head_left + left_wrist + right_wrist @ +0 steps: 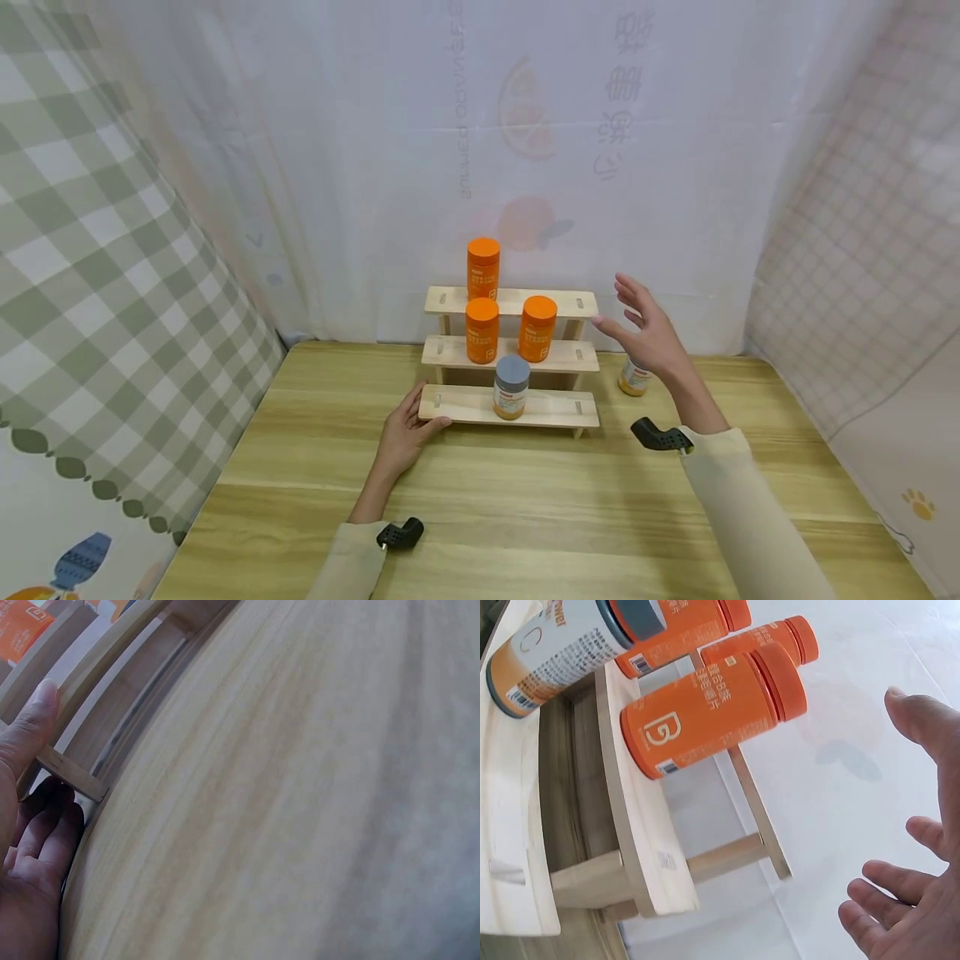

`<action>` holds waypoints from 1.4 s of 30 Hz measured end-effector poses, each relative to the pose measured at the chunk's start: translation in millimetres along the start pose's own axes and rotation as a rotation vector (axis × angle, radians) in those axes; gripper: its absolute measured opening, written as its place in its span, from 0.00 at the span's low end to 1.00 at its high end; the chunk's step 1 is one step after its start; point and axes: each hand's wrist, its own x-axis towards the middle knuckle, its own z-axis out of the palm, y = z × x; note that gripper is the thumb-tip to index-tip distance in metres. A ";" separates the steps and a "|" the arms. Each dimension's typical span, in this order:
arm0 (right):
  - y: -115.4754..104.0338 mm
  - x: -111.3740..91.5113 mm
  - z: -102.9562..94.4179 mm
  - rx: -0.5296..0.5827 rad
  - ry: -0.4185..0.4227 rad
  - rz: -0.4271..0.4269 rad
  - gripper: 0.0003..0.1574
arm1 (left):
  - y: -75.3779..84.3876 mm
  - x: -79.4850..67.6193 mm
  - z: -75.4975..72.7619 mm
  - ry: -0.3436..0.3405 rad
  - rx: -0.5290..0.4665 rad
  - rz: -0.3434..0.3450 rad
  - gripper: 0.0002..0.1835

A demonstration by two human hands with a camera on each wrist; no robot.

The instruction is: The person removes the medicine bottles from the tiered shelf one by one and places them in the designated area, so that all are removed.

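My left hand (403, 435) grips the left end of a three-tier wooden display rack (465, 406), thumb along the lowest shelf's front edge and fingers curled beside its leg. My right hand (648, 333) is in the air off the rack's right end, fingers spread and holding nothing. On the middle shelf stand two orange bottles, a left one (482, 333) and a right one (537, 330). Another orange bottle (483, 265) stands on the top shelf. A grey-lidded bottle (512, 390) is on the lowest shelf; its label shows in the right wrist view.
A second white-and-yellow bottle (634, 379) stands on the wood-grain table (525, 508) right of the rack, its top hidden by my right hand. A white printed curtain (360, 167) hangs behind, with a green checked cloth (90, 233) at the left.
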 end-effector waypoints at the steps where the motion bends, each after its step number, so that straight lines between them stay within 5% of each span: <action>1: -1.4 2.0 1.9 0.003 -0.005 -0.001 0.56 | -0.2 -0.4 0.0 0.002 -0.002 -0.004 0.50; 42: -60.6 80.1 64.1 0.048 -0.122 0.036 0.58 | -0.4 -0.2 -0.1 0.011 0.002 -0.011 0.49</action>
